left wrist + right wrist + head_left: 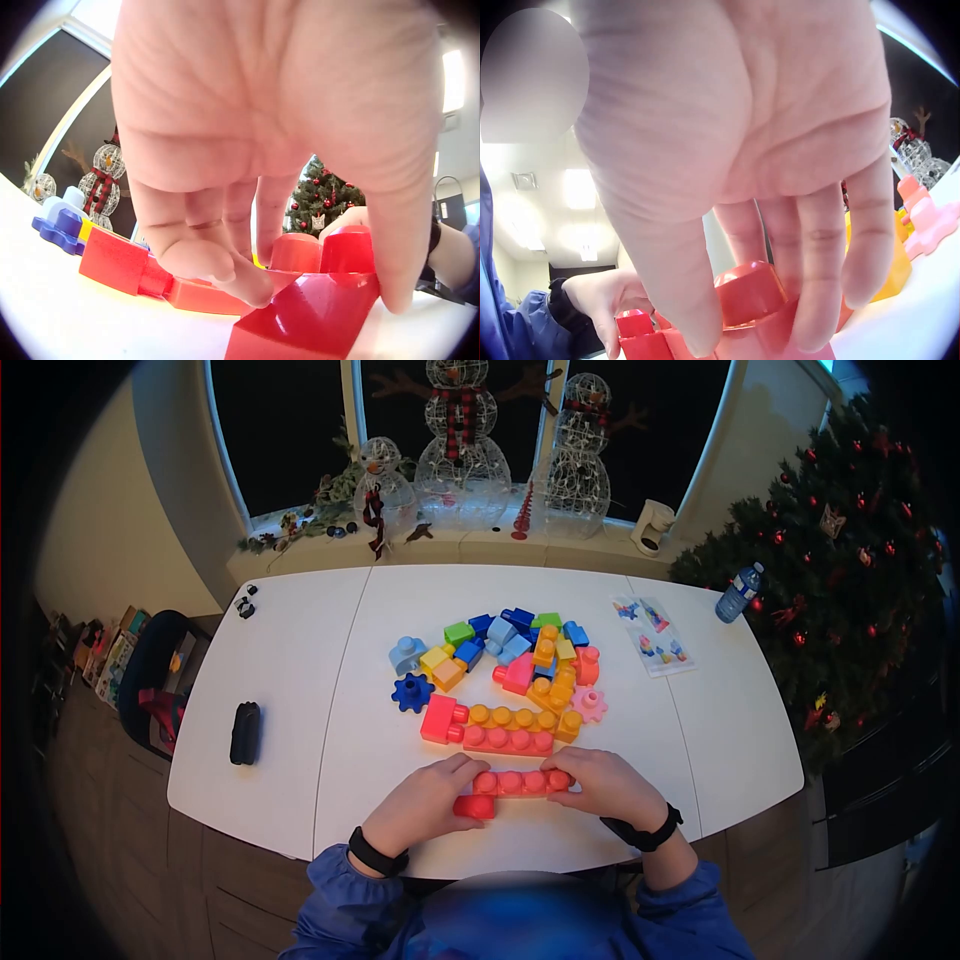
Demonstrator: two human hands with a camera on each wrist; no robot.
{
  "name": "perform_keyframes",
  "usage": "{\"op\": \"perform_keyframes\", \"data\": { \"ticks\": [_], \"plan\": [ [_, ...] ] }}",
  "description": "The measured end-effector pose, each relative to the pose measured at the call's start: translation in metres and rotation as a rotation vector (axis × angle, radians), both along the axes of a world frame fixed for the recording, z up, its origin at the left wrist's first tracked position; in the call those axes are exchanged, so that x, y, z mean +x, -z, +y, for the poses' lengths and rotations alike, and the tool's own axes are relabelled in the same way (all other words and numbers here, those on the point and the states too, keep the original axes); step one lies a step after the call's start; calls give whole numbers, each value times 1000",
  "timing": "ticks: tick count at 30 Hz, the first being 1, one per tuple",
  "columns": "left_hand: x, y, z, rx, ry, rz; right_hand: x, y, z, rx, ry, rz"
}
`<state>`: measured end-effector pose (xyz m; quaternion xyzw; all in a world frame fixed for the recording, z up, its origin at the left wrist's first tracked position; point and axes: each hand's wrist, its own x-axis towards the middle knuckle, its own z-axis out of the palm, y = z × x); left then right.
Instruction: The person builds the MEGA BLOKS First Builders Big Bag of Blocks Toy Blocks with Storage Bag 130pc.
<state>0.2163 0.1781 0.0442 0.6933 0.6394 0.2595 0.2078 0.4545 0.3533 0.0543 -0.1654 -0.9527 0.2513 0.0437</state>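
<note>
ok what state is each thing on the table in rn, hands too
Left hand, pinching the small red block
Right hand, gripping one end of the long red bar
Long red bar, studs up, held
Small red block, held, cannot tell if joined to the bar
Other blocks, clustered beyond the bar
Blue gear, lying flat, stud up
Water bottle, capped
Picture sheet, lying flat
Black case, cannot tell if open or closed

The red block point(309, 315) is showing smooth, glossy plastic. The bottle point(738, 595) is looking like shiny, clear plastic, the sheet point(655, 632) like smooth paper; the table point(262, 650) is appearing smooth, and the sleeve point(345, 895) is showing wrinkled cloth.
</note>
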Motion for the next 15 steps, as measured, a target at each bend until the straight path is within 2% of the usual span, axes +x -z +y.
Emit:
{"op": "perform_keyframes", "data": {
  "ticks": [3,5,11,15],
  "plan": [
    [-1,-5,-1,60,-24,-21,2,0,0,29,-24,79],
    [-5,-13,-2,63,-66,-88,4,-6,0,-34,28,91],
    [-52,-10,25,168,-122,279,5,-13,2,-46,55,106],
    [-71,1,43,9,-80,393,5,-15,0,-67,51,150]
  ]
}}
